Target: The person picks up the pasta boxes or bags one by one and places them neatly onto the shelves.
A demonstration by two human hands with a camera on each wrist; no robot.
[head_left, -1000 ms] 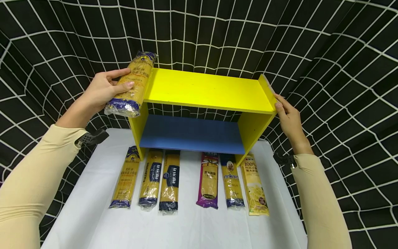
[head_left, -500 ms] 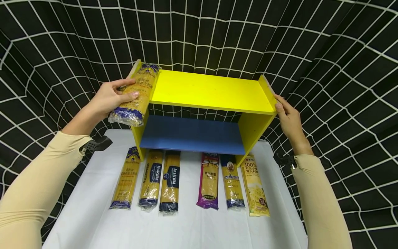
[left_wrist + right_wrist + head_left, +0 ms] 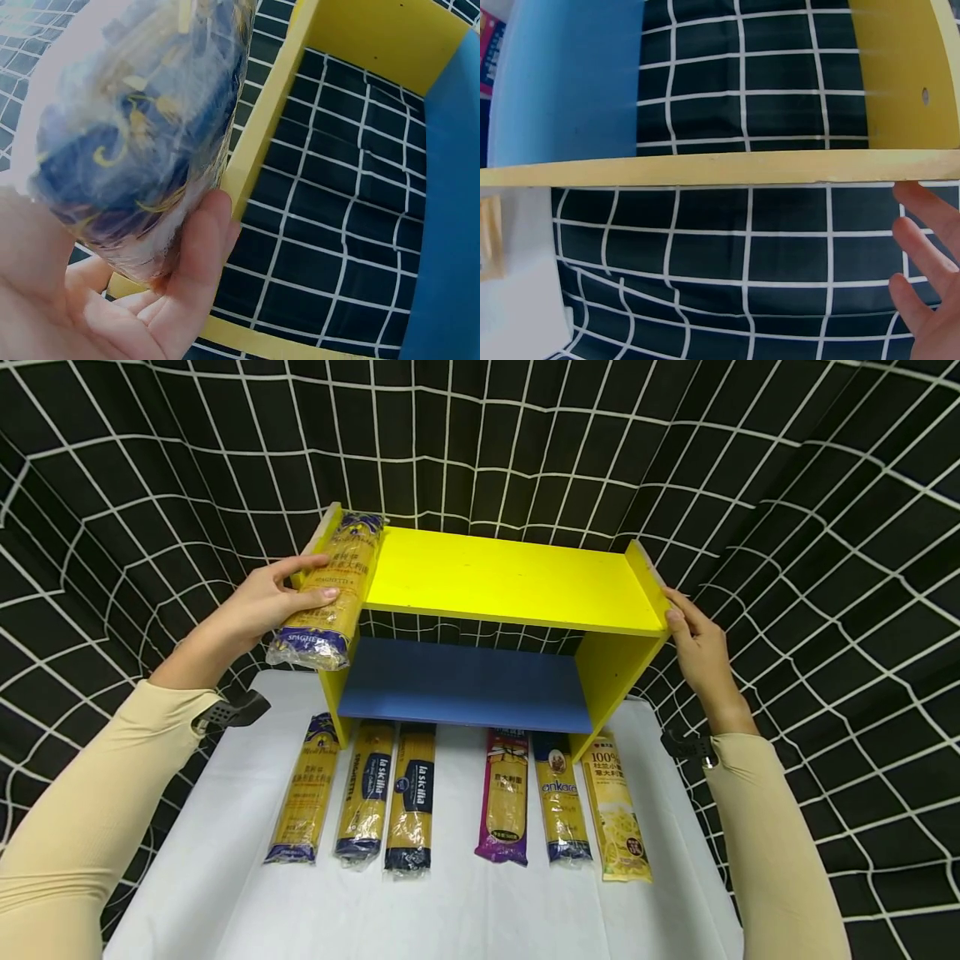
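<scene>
My left hand (image 3: 262,603) grips a bag of spaghetti (image 3: 335,587) by its left side, thumb on top. The bag lies tilted over the left end of the yellow shelf unit (image 3: 495,578), its lower end jutting past the front edge. In the left wrist view the bag's blue, crinkled end (image 3: 142,142) is close up, with fingers curled under it beside the yellow side panel (image 3: 259,142). My right hand (image 3: 701,647) holds the unit's right side panel near the top, thumb at the front edge. In the right wrist view the other fingers (image 3: 926,251) spread outside the panel.
Below is a blue shelf (image 3: 461,683). On the white table (image 3: 465,910) lie several pasta packs: a yellow-blue one (image 3: 303,793), two la sicilia packs (image 3: 409,797), a purple one (image 3: 505,797), an ankara one (image 3: 561,802) and a pale yellow one (image 3: 617,810). Black gridded cloth (image 3: 480,443) surrounds the table.
My left hand has brought the spaghetti bag right and down onto the left end of the top shelf, uncovering the left panel's top. The right hand has stayed at the right panel.
</scene>
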